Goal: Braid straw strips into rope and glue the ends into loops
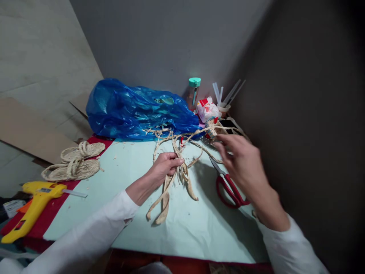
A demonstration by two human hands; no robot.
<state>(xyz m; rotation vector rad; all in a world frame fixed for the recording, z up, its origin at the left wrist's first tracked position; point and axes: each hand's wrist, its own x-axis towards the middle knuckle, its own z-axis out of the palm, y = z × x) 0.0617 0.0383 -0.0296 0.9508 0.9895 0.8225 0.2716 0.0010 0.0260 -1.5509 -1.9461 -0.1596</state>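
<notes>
Loose dry plant-fibre strands (pixel 186 179) at mid-table, pinched in the left hand (pixel 165 164).
Left grip closed, thumb over forefinger, tails hanging toward the near side; right hand (pixel 243 160) lifted to the right, fingers part-curled and blurred, cannot tell if it has hold of the length running that way. Judged part-way: some far lengths look twisted or braided, while near tails lie flat and unworked. Red-handled scissors (pixel 231 185) lie below the right hand on the table (pixel 199 236); blue plastic bag (pixel 128 108) beyond. Far left, two woven pieces (pixel 85 170), apparently finished; yellow glue gun (pixel 42 192) nearer.
</notes>
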